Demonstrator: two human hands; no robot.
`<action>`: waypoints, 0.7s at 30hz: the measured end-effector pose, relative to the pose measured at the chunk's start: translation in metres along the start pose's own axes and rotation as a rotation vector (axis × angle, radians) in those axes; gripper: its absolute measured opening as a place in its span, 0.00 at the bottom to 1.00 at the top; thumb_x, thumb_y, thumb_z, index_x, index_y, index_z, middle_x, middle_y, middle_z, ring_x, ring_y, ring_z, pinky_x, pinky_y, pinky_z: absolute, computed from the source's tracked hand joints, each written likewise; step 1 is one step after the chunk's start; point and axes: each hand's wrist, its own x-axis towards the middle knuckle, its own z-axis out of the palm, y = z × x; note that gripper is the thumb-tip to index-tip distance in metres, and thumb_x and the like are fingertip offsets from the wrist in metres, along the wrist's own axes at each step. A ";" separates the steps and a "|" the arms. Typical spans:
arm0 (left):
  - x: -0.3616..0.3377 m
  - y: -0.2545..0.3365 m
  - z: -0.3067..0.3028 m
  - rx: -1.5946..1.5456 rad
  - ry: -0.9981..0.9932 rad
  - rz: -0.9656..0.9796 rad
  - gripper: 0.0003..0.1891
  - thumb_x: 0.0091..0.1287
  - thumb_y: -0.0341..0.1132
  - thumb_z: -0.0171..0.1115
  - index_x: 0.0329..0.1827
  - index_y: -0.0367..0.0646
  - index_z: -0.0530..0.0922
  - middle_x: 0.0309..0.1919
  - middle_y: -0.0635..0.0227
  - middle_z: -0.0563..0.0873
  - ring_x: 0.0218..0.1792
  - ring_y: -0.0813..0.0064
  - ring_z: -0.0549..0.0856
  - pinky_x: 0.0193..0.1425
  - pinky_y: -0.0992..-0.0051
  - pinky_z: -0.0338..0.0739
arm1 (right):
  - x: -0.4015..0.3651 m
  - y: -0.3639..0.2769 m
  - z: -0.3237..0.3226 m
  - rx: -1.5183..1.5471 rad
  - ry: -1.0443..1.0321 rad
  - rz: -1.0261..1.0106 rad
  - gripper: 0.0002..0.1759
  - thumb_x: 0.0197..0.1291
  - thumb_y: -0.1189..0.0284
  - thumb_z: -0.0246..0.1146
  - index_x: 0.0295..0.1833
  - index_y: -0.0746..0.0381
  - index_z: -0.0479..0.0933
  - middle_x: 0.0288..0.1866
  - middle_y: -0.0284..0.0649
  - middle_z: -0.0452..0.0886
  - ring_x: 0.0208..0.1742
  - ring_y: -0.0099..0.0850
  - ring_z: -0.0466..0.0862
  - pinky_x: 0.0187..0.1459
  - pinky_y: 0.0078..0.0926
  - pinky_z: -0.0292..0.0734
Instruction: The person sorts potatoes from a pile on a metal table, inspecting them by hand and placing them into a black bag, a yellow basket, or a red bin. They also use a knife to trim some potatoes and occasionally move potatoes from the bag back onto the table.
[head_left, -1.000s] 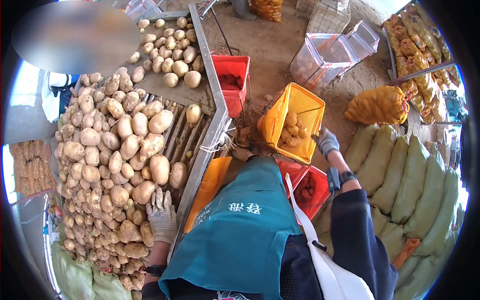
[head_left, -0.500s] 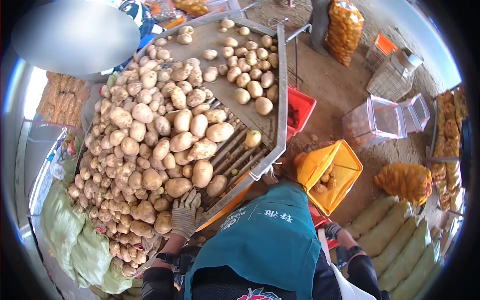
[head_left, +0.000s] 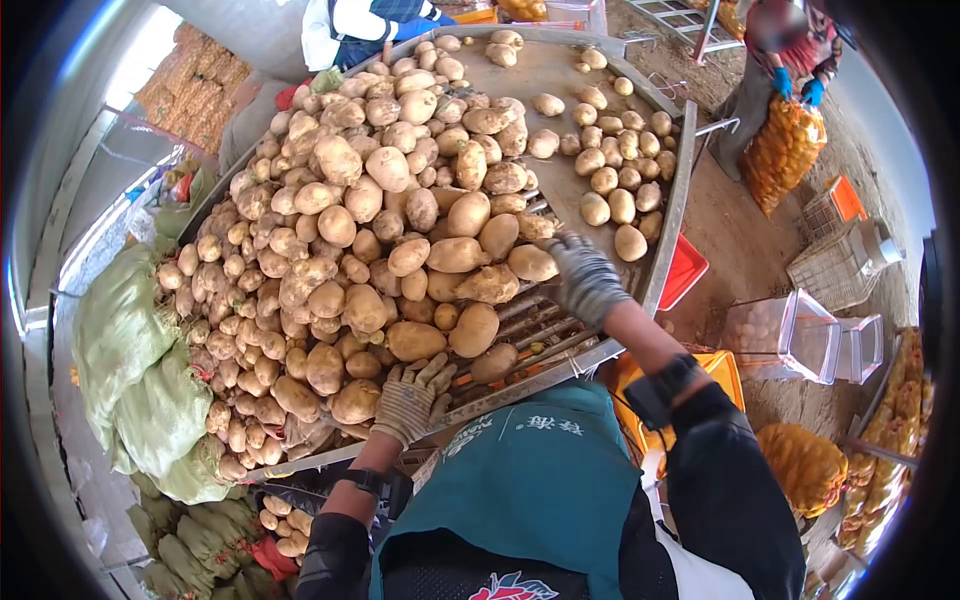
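My left hand (head_left: pixel 413 402), in a striped grey work glove, lies at the near edge of the potato heap (head_left: pixel 330 250), fingers spread, beside a large potato (head_left: pixel 354 401). My right hand (head_left: pixel 583 280), gloved alike, reaches palm down over the slatted grate (head_left: pixel 520 335). Its fingers are stretched toward a potato (head_left: pixel 533 262) at the heap's edge. What lies beneath its palm is hidden. A loose potato (head_left: pixel 494 363) rests on the slats near my left hand. Beyond my right hand, a separate group of potatoes (head_left: pixel 620 170) lies on the flat metal part of the table.
A metal rim (head_left: pixel 672 215) borders the sorting table. Right of it are a red crate (head_left: pixel 684 272), a yellow container (head_left: pixel 722 372) and clear bins (head_left: pixel 775 335). A person in blue gloves (head_left: pixel 797 90) holds a filled mesh sack (head_left: pixel 786 150). Green sacks (head_left: pixel 125 360) stand left.
My right hand has come up from beside the red crate to above the slats. My left hand stays at the heap's near edge. The view has shifted, showing the person with the sack.
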 end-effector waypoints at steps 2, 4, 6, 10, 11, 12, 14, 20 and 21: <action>0.000 -0.001 0.001 -0.015 -0.019 0.006 0.30 0.68 0.51 0.55 0.72 0.54 0.69 0.71 0.66 0.71 0.66 0.61 0.73 0.70 0.56 0.62 | 0.017 0.001 0.038 -0.181 0.034 0.002 0.36 0.46 0.63 0.76 0.63 0.58 0.74 0.62 0.48 0.75 0.64 0.46 0.75 0.64 0.41 0.73; 0.001 -0.001 -0.002 -0.028 -0.045 -0.017 0.30 0.67 0.51 0.55 0.72 0.54 0.70 0.70 0.65 0.72 0.64 0.60 0.74 0.69 0.57 0.63 | 0.025 -0.001 0.036 -0.191 -0.036 0.024 0.37 0.46 0.62 0.76 0.64 0.57 0.73 0.62 0.47 0.74 0.65 0.46 0.74 0.64 0.42 0.72; 0.001 -0.003 0.000 -0.040 -0.035 -0.018 0.30 0.66 0.51 0.56 0.72 0.54 0.70 0.70 0.64 0.71 0.63 0.60 0.74 0.69 0.57 0.63 | 0.024 -0.002 0.025 -0.042 -0.079 0.104 0.38 0.46 0.63 0.77 0.65 0.60 0.72 0.62 0.48 0.75 0.65 0.43 0.75 0.66 0.39 0.71; 0.003 -0.006 0.003 -0.056 -0.034 -0.003 0.31 0.64 0.50 0.57 0.71 0.53 0.70 0.70 0.60 0.70 0.61 0.58 0.74 0.69 0.56 0.63 | 0.001 0.014 0.008 0.818 -0.061 0.144 0.40 0.53 0.65 0.77 0.69 0.65 0.68 0.61 0.46 0.78 0.64 0.35 0.76 0.63 0.32 0.74; 0.004 -0.005 0.004 -0.056 -0.035 0.019 0.31 0.64 0.50 0.57 0.71 0.53 0.70 0.70 0.60 0.70 0.61 0.58 0.74 0.69 0.56 0.63 | -0.009 0.017 0.006 1.178 -0.111 0.088 0.41 0.57 0.66 0.74 0.73 0.62 0.63 0.63 0.44 0.76 0.65 0.36 0.76 0.62 0.35 0.76; 0.004 -0.005 0.004 -0.074 -0.030 0.011 0.31 0.64 0.50 0.57 0.71 0.52 0.70 0.70 0.58 0.70 0.61 0.57 0.74 0.69 0.56 0.63 | -0.024 0.003 -0.008 1.513 -0.162 0.181 0.41 0.59 0.66 0.72 0.75 0.61 0.60 0.64 0.43 0.75 0.66 0.36 0.76 0.61 0.37 0.76; 0.005 -0.005 0.001 -0.117 -0.038 0.004 0.31 0.63 0.48 0.57 0.71 0.49 0.69 0.69 0.55 0.70 0.62 0.55 0.72 0.70 0.54 0.62 | -0.047 -0.008 -0.028 1.910 -0.271 0.220 0.41 0.64 0.62 0.67 0.77 0.56 0.56 0.68 0.42 0.72 0.65 0.36 0.77 0.56 0.40 0.82; -0.002 -0.008 0.019 -0.112 0.076 0.034 0.31 0.64 0.45 0.56 0.71 0.48 0.67 0.71 0.53 0.67 0.64 0.47 0.71 0.70 0.52 0.62 | -0.096 0.002 -0.010 2.418 -0.209 0.178 0.39 0.63 0.55 0.66 0.73 0.60 0.61 0.59 0.57 0.78 0.52 0.50 0.85 0.39 0.46 0.89; -0.002 -0.008 0.018 -0.111 0.082 0.021 0.31 0.64 0.44 0.56 0.72 0.48 0.67 0.72 0.53 0.67 0.64 0.46 0.71 0.70 0.51 0.62 | -0.104 0.001 -0.014 2.415 -0.186 0.154 0.38 0.63 0.55 0.66 0.72 0.60 0.62 0.58 0.57 0.78 0.51 0.50 0.85 0.38 0.47 0.89</action>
